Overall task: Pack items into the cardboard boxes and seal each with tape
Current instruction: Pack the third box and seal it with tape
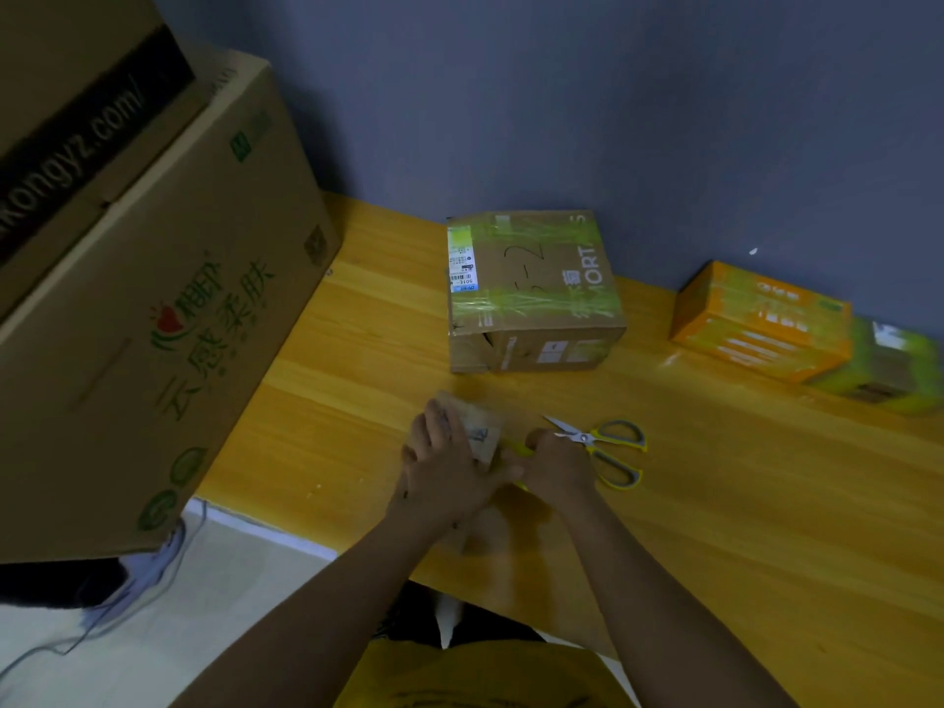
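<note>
At lower centre of the frame, the left hand [443,465] presses flat on the small cardboard box [477,432], steadying it, while the right hand [554,465] grips yellow tape [513,447], apparently for sealing.

Both bare forearms reach forward from the lower edge and converge. The left hand [443,465] lies flat, fingers extended and pressing down; the right hand [554,465] is curled into a grip close beside it, thumbs nearly meeting.
</note>
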A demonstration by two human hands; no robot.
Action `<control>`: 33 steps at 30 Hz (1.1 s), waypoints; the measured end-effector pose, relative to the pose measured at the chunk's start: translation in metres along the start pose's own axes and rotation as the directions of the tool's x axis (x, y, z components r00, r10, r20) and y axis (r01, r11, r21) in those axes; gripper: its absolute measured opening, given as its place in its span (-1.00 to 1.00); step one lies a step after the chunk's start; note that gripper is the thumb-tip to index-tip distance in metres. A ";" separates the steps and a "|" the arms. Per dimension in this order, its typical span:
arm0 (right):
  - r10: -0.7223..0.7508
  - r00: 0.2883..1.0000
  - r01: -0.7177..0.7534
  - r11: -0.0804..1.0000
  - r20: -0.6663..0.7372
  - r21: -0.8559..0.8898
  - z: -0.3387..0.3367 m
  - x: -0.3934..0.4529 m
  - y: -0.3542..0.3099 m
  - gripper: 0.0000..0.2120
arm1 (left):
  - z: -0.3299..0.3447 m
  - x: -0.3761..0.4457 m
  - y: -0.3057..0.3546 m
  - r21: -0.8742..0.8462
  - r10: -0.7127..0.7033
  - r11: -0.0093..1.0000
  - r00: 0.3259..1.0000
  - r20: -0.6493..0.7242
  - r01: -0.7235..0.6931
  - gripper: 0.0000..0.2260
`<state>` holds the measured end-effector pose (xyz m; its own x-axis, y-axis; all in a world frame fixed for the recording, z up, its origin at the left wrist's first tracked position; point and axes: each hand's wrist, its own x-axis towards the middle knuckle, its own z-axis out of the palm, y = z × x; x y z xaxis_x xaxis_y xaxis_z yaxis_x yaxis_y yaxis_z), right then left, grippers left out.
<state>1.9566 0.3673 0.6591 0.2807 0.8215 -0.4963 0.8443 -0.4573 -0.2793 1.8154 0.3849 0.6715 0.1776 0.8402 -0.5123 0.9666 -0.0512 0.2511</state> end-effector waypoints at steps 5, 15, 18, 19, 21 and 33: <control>-0.085 0.994 0.071 0.978 0.065 0.195 0.000 0.006 0.014 -0.43 | 0.025 0.008 -0.006 0.176 -0.022 0.983 0.981 -0.191 0.056 0.11; -0.141 0.990 0.113 0.848 0.015 0.518 -0.002 -0.019 0.037 -0.39 | 0.010 0.012 -0.033 -0.018 0.170 0.985 0.985 -0.040 -0.171 -0.21; -0.196 0.974 0.225 0.799 -0.112 0.558 -0.028 -0.026 0.022 -0.65 | 0.001 0.024 -0.060 -0.410 0.240 0.892 0.968 0.070 -0.192 -0.21; -0.265 0.959 0.272 0.772 -0.099 0.574 -0.040 -0.028 0.016 -0.74 | -0.002 0.027 -0.067 -0.556 0.257 0.816 0.961 0.100 -0.160 -0.24; -0.389 0.921 0.296 0.750 0.032 0.592 -0.060 -0.028 -0.002 -0.80 | -0.006 0.034 -0.077 -0.688 0.250 0.719 0.960 0.125 -0.097 -0.35; -0.294 0.955 0.197 0.723 0.037 0.662 -0.039 -0.013 -0.072 -0.27 | 0.009 0.022 -0.070 0.112 0.098 0.987 0.986 0.138 -0.114 0.30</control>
<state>1.9099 0.4027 0.7178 0.0029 0.9066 -0.4219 0.3631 -0.3941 -0.8443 1.7534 0.4018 0.6354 0.2953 0.7486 -0.5937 0.9547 -0.2065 0.2144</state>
